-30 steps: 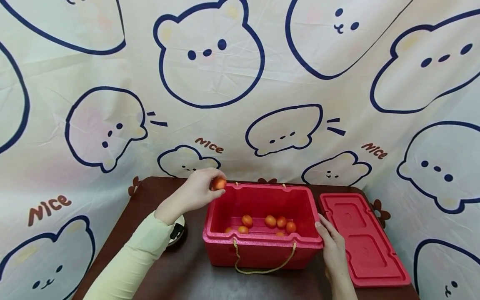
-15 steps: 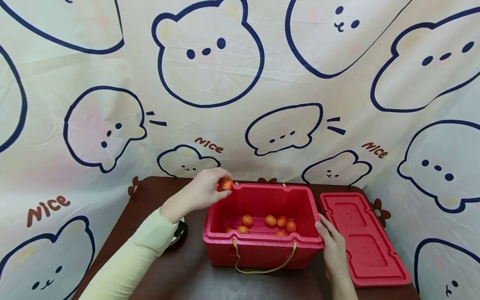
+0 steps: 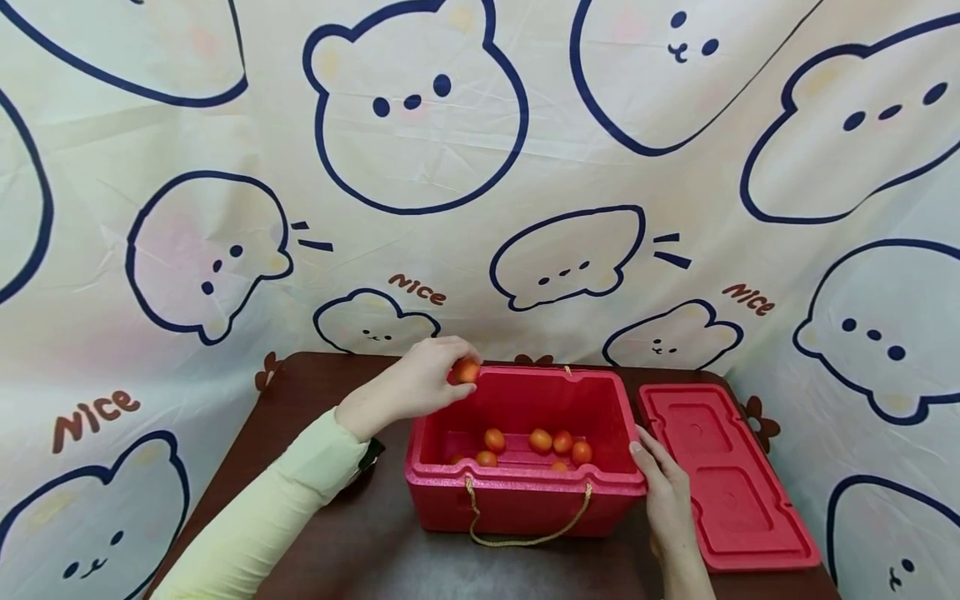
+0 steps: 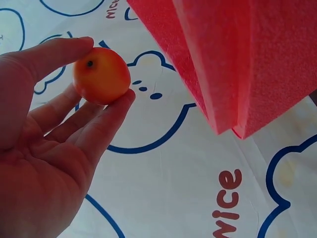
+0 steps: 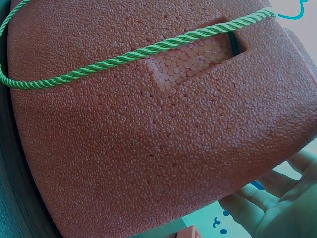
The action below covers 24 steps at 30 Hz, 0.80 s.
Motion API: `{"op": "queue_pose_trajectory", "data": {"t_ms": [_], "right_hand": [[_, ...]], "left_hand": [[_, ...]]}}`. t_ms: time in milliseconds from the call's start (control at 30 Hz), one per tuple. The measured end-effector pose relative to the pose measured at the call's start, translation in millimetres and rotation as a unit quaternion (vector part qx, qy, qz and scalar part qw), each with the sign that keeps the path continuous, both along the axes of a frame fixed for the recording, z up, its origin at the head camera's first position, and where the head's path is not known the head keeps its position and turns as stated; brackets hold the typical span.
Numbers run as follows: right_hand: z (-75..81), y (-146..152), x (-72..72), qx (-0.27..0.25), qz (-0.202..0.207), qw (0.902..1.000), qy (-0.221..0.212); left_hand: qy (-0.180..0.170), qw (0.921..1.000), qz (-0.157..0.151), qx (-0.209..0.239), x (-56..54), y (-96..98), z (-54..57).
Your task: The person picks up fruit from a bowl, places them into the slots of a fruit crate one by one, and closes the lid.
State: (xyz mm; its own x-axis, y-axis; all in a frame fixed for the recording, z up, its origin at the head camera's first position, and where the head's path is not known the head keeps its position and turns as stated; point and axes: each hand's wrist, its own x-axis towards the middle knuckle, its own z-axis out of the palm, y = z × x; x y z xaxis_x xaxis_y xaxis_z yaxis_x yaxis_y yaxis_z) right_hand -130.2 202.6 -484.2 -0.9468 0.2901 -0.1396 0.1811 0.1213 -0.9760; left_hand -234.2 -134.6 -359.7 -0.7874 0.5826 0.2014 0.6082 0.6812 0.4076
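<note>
My left hand [image 3: 420, 373] pinches an orange-red cherry tomato [image 3: 467, 371] between thumb and fingertips, over the back left corner of a red foam box [image 3: 525, 508]. In the left wrist view the tomato [image 4: 101, 76] shows a dark stem spot, with the box's rim [image 4: 213, 74] to its right. My right hand [image 3: 666, 487] holds the box's right end, thumb at the rim. The right wrist view has its fingers [image 5: 242, 210] along the box's end. Several tomatoes [image 3: 540, 441] lie on the box floor; the front wall partly hides some.
A matching red lid [image 3: 731, 479] lies on the brown table [image 3: 322, 550], right of the box. Gold rope handles [image 3: 528, 543] hang on the box. A dark object [image 3: 369, 457] shows partly behind my left sleeve. A bear-print cloth [image 3: 450, 250] hangs behind the table.
My left hand has moved right with the tomato, from beside the box's back left corner to over it. The right hand and the box have stayed in place.
</note>
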Motion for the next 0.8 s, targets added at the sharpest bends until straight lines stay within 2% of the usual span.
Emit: {"op": "queue_pose_trajectory", "data": {"t_ms": [333,800], "right_hand": [[-0.3,-0.6,-0.3,0.005,-0.001,1.0,0.001],[-2.5,0.9,0.2,-0.009,0.0,0.9999,0.011]], "left_hand": [[0.002,0.9996,-0.025,-0.014,-1.5,9.5,-4.3],[-0.021,0.9986,-0.046,-0.019,-1.9,20.4,-0.8]]}}
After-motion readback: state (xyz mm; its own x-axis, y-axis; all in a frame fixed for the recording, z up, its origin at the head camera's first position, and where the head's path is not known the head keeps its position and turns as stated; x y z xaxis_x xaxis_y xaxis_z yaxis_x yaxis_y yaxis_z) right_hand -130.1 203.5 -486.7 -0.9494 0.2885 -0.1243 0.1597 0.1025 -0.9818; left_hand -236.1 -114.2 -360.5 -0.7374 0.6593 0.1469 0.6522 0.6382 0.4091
